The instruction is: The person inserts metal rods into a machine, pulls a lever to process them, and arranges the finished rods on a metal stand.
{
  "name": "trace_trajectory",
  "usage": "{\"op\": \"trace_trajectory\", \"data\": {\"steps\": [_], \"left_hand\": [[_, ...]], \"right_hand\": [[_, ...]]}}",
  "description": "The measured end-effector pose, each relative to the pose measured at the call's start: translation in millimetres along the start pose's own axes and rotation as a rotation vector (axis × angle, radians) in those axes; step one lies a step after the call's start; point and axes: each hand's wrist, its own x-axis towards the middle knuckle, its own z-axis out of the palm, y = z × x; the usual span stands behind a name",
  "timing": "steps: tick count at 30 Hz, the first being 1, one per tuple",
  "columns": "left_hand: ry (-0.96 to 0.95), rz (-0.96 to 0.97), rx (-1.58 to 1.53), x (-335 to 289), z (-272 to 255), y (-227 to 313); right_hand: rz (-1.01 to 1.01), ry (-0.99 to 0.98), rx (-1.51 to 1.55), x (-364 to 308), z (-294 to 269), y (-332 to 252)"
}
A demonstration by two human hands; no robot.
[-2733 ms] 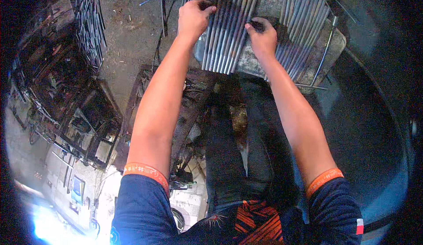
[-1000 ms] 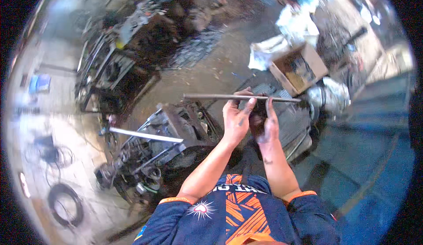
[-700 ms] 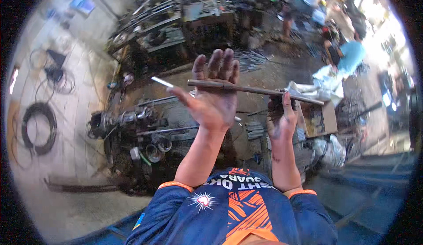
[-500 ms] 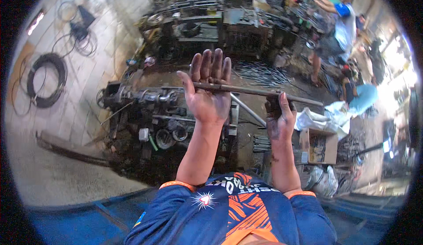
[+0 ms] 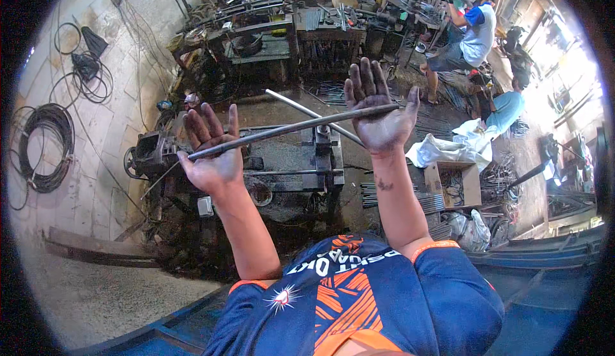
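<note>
A dark metal rod (image 5: 291, 128) lies across both my upturned palms, its left end lower than its right. My left hand (image 5: 218, 157) is open, fingers stretched out, with the rod crossing the palm near its left end. At the rod's other end my right hand (image 5: 383, 115) is also open, palm up, thumb out to the side; the rod rests at the base of its fingers. Both palms are blackened. Below the rod, a pale metal bar (image 5: 307, 112) slants across, apart from my hands, above a machine bench (image 5: 275, 162).
A cardboard box (image 5: 472, 186) and white sacks (image 5: 451, 148) stand to the right, near bundled rods (image 5: 378, 196). Cable coils (image 5: 46, 148) hang on the left wall. At the back right a person (image 5: 477, 35) sits by a cluttered workbench (image 5: 320, 26); another person crouches nearby.
My hands have moved apart, the left toward the left and lower, the right upward. My right fingers have straightened from around the rod. The rod has shifted left, and its right end is now higher.
</note>
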Motion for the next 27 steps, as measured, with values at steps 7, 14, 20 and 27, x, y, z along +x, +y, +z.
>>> {"op": "trace_trajectory", "data": {"steps": [7, 14, 20, 27], "left_hand": [[0.044, -0.039, -0.029, 16, -19, 7], [0.033, -0.278, -0.079, 40, -103, 5], [0.705, -0.377, 0.463, 10, -258, -25], [0.672, -0.53, 0.822, 15, -342, -48]], "right_hand": [[-0.031, 0.03, -0.077, -3, 2, 18], [0.073, 0.137, -0.936, -47, -96, 4], [0.088, 0.738, -0.739, -146, -208, -28], [0.018, 1.067, -0.663, -225, -294, -130]]}}
